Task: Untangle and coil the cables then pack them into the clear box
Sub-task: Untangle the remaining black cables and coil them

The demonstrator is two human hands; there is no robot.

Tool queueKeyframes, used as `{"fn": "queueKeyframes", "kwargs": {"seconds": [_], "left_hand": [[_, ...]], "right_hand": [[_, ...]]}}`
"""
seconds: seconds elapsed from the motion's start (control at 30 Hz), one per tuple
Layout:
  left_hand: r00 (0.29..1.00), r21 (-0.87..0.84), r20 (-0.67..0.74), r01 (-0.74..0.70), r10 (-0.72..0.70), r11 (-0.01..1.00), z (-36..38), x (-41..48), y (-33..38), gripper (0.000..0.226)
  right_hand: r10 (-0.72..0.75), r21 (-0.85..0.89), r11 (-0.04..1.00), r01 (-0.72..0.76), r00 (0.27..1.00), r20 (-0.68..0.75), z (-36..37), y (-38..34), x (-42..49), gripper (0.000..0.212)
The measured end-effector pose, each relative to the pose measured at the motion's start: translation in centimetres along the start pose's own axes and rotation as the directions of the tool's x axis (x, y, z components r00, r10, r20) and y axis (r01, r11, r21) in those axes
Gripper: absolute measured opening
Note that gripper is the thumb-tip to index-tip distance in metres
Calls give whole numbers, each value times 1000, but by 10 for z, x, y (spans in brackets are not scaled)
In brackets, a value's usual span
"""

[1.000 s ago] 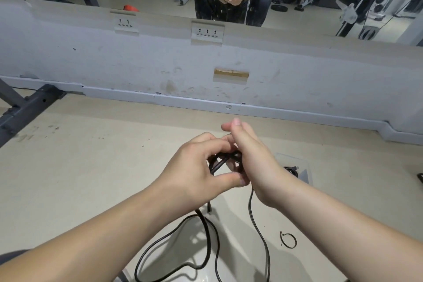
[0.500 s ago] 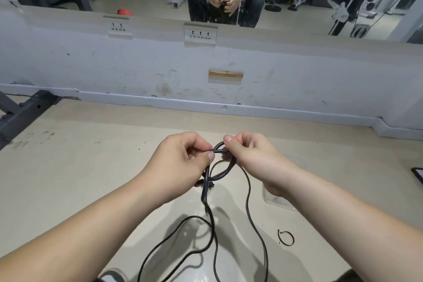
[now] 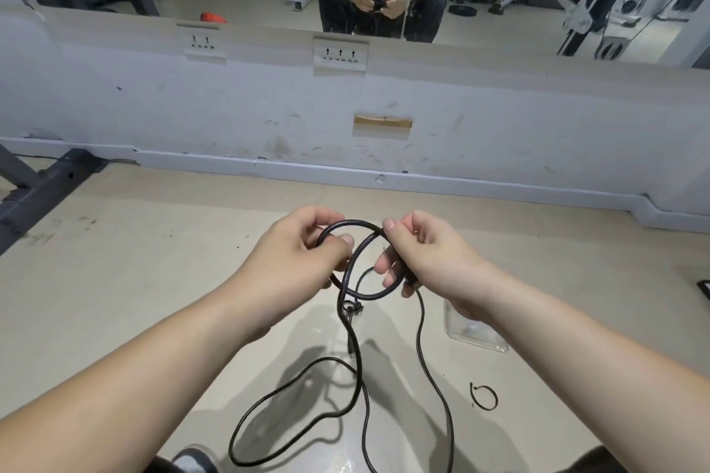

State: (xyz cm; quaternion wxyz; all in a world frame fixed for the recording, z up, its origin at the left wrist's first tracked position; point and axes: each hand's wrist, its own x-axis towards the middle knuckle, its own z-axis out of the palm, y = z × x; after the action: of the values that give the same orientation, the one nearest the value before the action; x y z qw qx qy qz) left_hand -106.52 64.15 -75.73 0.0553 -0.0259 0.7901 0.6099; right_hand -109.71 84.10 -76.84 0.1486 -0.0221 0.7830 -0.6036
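Both hands raised over the floor [image 3: 115, 280]: left hand [image 3: 292, 257] and right hand [image 3: 426, 261] each pinch a loop of the black cable [image 3: 359, 265]. Cable's slack trails to the floor; the clear box [image 3: 474, 330] sits right, partly behind the right forearm.

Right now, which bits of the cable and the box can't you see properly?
Head view, clear box: mostly behind the right forearm, so its contents cannot be told.
Head view, black cable: lowest loops cut off by the bottom edge.
Head view, cable inside the left hand and right hand: covered by curled fingers.
Head view, dark thing at the right edge: cut off, unidentifiable.
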Motion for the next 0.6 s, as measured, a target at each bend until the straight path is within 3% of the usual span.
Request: {"fn": "queueKeyframes", "kwargs": {"seconds": [0.07, 0.13, 0.2, 0.27, 0.37, 0.43, 0.53, 0.6], "left_hand": [[997, 54, 31, -68, 66, 996, -4, 1, -1, 16], [984, 253, 60, -179, 170, 951, -7, 2, -8, 7], [968, 391, 79, -249, 237, 886, -8, 3, -14, 15], [966, 405, 75, -256, 247, 878, -8, 5, -14, 18], [969, 453, -65, -185, 240, 872, -16, 10, -14, 21], [967, 550, -172, -66, 190, 833, -24, 13, -15, 28], [987, 794, -157, 141, -25, 592, -31, 14, -17, 33], [990, 862, -94, 134, -107, 488, -28, 11, -20, 41]], "right_hand": [[-26, 11, 1000, 26, 1000, 13, 0, 0, -1, 24], [-54, -40, 998, 57, 997, 57, 2, 1, -4, 24], [-46, -74, 996, 53, 995, 89, 6, 4, -4, 25], [34, -47, 998, -32, 999, 29, 8, 9, -1, 28], [187, -75, 977, -199, 972, -142, -4, 13, 9, 36], [262, 19, 965, -262, 955, -138, -14, 12, 9, 33], [214, 53, 976, -213, 977, -24, -13, 8, 3, 26], [115, 17, 993, -116, 991, 70, -5, 5, -2, 23]]}}
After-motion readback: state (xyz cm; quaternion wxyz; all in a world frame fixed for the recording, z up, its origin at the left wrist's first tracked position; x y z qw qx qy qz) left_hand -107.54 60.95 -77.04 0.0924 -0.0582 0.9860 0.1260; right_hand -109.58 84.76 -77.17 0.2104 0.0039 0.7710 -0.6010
